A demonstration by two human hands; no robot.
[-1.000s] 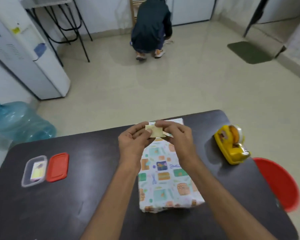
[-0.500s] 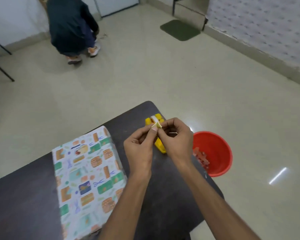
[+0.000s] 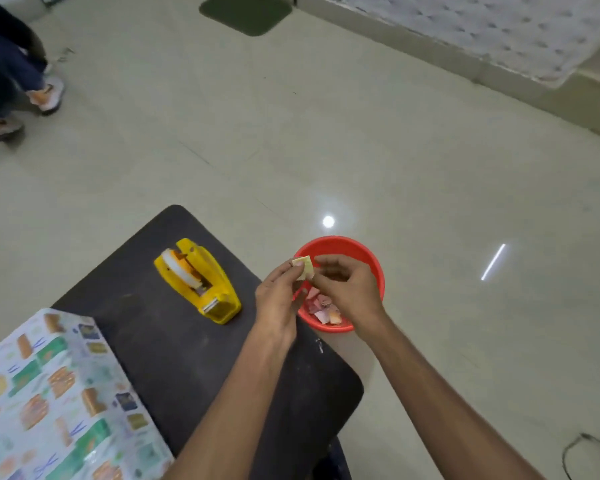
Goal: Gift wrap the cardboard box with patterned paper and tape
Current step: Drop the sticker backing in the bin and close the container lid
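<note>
Pinched between left grip (image 3: 279, 299) and right grip (image 3: 347, 289), fingertips closed on it: one pale scrap (image 3: 303, 266). Directly below, red bucket (image 3: 361, 247) holding paper bits (image 3: 323, 308). Left of the grips, yellow tape dispenser (image 3: 201, 282) on dark counter (image 3: 174, 358); farther left and nearer, wrapped box (image 3: 59, 403).

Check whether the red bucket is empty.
Not empty: pinkish paper scraps lie inside the round red plastic bucket.

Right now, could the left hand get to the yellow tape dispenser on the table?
Probably yes: only bare table lies between the left hand and the tape dispenser. It and the right hand pinch a paper scrap over the red bucket, so it would need to let go first.
</note>
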